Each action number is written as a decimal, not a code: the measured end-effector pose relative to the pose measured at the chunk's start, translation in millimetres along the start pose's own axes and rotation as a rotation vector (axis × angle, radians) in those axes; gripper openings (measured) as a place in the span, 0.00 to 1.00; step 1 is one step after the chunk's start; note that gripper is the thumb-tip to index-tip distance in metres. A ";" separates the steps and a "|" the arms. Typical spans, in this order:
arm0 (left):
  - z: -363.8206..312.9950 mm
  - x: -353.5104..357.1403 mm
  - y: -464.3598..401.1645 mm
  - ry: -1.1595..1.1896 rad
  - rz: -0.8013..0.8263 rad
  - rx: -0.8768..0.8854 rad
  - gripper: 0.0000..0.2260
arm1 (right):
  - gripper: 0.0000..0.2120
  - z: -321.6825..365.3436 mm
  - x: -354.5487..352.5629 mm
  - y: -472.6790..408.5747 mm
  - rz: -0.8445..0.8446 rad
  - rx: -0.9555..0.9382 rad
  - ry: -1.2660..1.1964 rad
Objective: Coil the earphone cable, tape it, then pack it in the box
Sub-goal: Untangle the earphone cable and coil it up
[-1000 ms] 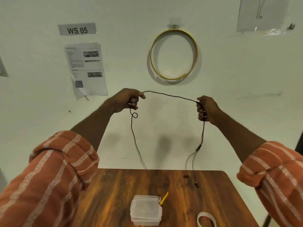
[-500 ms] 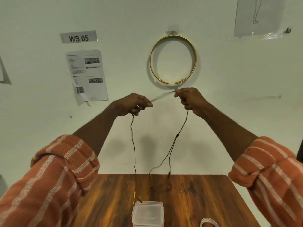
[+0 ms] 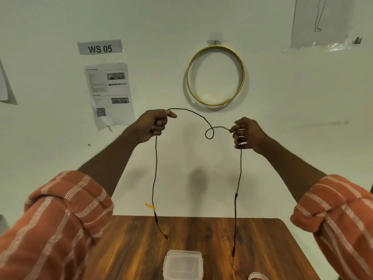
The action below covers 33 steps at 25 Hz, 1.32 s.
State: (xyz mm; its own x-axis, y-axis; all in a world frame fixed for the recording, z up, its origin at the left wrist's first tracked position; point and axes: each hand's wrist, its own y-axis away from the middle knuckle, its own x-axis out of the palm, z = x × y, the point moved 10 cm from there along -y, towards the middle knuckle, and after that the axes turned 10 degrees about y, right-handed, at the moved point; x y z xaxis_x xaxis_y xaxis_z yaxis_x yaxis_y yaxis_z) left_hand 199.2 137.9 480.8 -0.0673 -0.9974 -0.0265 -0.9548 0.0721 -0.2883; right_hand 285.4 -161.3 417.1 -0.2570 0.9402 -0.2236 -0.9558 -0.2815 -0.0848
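Observation:
I hold a thin black earphone cable (image 3: 155,174) up in front of the wall. My left hand (image 3: 153,124) pinches it at the upper left, my right hand (image 3: 247,135) at the right. Between the hands the cable arches and forms one small loop (image 3: 209,133). Two ends hang down over the wooden table (image 3: 129,247): the left strand carries a yellow tag (image 3: 150,206), the right strand (image 3: 235,219) reaches lower. A clear plastic box (image 3: 182,264) with its lid on stands at the table's near middle. A white tape roll (image 3: 257,276) shows at the bottom edge.
A gold hoop (image 3: 216,75) hangs on the white wall behind the hands. A "WS 05" label (image 3: 100,47) and a printed sheet (image 3: 110,93) are stuck to the wall at left. The table's right corner (image 3: 280,221) is rounded.
My hands have moved apart again after coming close together. A small loop now sits in the cable between them, and the yellow-tagged end has lifted off the table.

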 end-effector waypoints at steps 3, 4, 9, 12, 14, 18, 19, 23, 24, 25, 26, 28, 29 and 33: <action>-31.3 34.1 -12.3 -0.056 0.036 0.072 0.12 | 0.21 7.0 32.3 2.1 0.154 -0.076 0.197; -39.9 43.1 -15.8 -0.075 0.026 0.090 0.12 | 0.24 15.2 46.6 4.1 0.214 -0.122 0.210; -80.5 55.1 -23.3 -0.034 -0.153 0.214 0.11 | 0.28 67.5 95.7 19.5 0.445 -0.342 0.093; -110.9 38.6 -23.1 0.108 -0.243 0.287 0.10 | 0.17 51.2 99.7 24.6 0.456 -0.389 0.255; -130.1 26.7 -23.1 0.191 -0.279 0.312 0.11 | 0.13 34.0 101.7 28.3 0.469 -0.388 0.258; -146.8 12.7 -23.7 0.232 -0.364 0.315 0.09 | 0.20 35.7 118.1 44.5 0.559 -0.331 0.071; -146.0 13.6 -24.1 0.219 -0.373 0.306 0.09 | 0.23 44.1 123.4 48.5 0.537 -0.351 0.085; -140.9 29.8 -27.2 0.055 -0.364 0.268 0.08 | 0.35 97.4 136.4 60.0 0.202 -0.481 0.214; -139.9 36.2 -27.9 -0.018 -0.338 0.253 0.08 | 0.31 110.7 134.3 59.5 0.136 -0.483 0.147; -137.5 42.3 -28.2 -0.091 -0.300 0.227 0.07 | 0.24 123.1 132.7 58.3 0.121 -0.477 0.063; -133.1 47.6 -27.7 -0.151 -0.252 0.195 0.07 | 0.17 134.6 130.4 56.3 0.145 -0.477 -0.022; -115.9 51.1 -22.7 -0.203 -0.140 0.118 0.06 | 0.12 146.8 114.8 48.0 0.168 -0.454 -0.168; -103.4 48.5 -18.2 -0.202 -0.090 0.080 0.06 | 0.14 145.8 99.0 40.2 0.145 -0.419 -0.246; -28.0 14.7 13.8 -0.120 0.005 -0.037 0.10 | 0.18 93.9 28.5 5.9 0.039 -0.213 -0.499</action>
State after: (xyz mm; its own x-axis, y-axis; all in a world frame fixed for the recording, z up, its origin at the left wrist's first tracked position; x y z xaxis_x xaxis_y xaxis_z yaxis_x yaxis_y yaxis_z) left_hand 177.0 124.0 503.2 -0.0389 -0.9890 -0.1427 -0.9647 0.0743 -0.2525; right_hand 259.1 -118.2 501.4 -0.3782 0.8903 0.2536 -0.9074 -0.3023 -0.2920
